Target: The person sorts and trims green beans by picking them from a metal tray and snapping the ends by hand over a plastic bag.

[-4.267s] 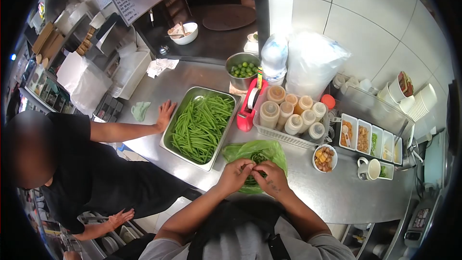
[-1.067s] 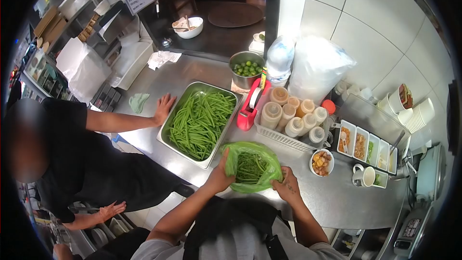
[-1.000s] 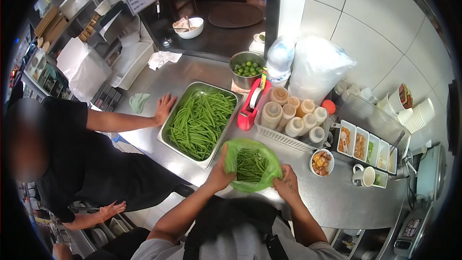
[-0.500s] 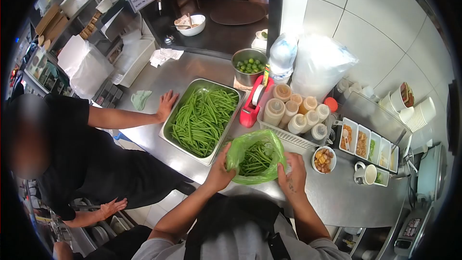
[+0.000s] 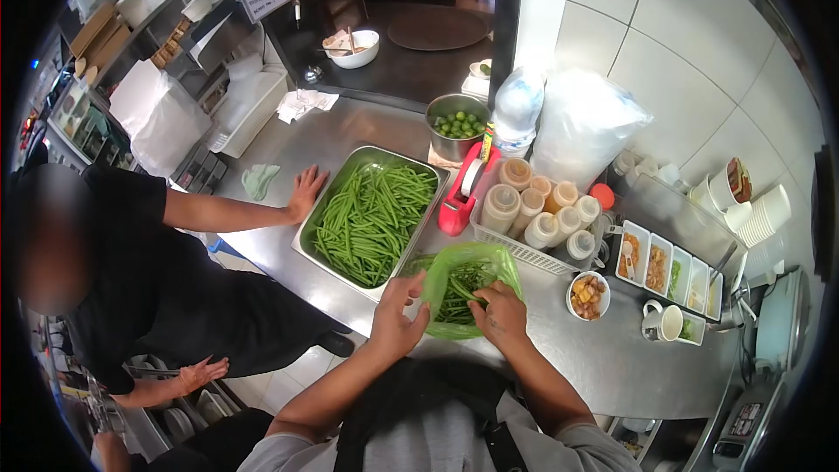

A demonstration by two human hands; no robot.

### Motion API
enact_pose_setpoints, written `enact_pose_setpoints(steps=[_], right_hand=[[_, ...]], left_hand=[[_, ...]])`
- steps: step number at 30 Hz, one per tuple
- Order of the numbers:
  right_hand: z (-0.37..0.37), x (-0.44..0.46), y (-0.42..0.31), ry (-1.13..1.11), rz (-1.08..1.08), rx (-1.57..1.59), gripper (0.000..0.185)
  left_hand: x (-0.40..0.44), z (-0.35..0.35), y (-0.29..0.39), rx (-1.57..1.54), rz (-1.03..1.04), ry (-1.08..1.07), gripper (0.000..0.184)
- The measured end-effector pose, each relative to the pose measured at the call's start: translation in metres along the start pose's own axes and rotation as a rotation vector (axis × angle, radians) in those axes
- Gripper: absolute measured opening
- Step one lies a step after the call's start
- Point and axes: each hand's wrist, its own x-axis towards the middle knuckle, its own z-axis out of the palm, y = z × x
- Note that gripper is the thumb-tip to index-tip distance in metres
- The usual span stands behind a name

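A green plastic bag (image 5: pixel 507 273) holding cut green beans (image 5: pixel 459 304) sits upright with its mouth open on the counter in front of me. My right hand (image 5: pixel 501 313) reaches into the mouth, its fingers closed on some green beans. At the bag's left rim is my left hand (image 5: pixel 400 313), thumb and fingers apart; whether it touches the plastic is hard to see. Beyond it stands a steel pan (image 5: pixel 308 249) heaped with long green beans (image 5: pixel 371 218).
A co-worker's hand (image 5: pixel 306 192) rests beside the pan. Behind the bag are a red tape dispenser (image 5: pixel 456 210), a basket of squeeze bottles (image 5: pixel 529 253) and a pot of green limes (image 5: pixel 437 135). A bowl of food (image 5: pixel 588 295) and mugs (image 5: pixel 662 322) stand to the right.
My right hand has left the bag's right rim and moved left into its mouth. My left hand has loosened from the left rim, fingers spreading. The co-worker's hand stays put.
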Motion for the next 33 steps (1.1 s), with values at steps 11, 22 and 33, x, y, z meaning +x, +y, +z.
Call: enact_pose_setpoints(steps=[11,22,33], right_hand=[[-0.009,-0.018,-0.018,0.199,-0.158,0.356,0.019],[-0.057,0.003,-0.025,0.222,-0.161,0.491,0.021],[-0.06,0.006,-0.019,0.041,-0.309,0.259,0.01]], left_hand=[[0.012,0.035,0.017,-0.221,-0.139,-0.237,0.025],[0.032,0.026,0.015,0.035,0.105,-0.321,0.02],[0.029,0.018,0.017,0.235,0.268,-0.424,0.026]])
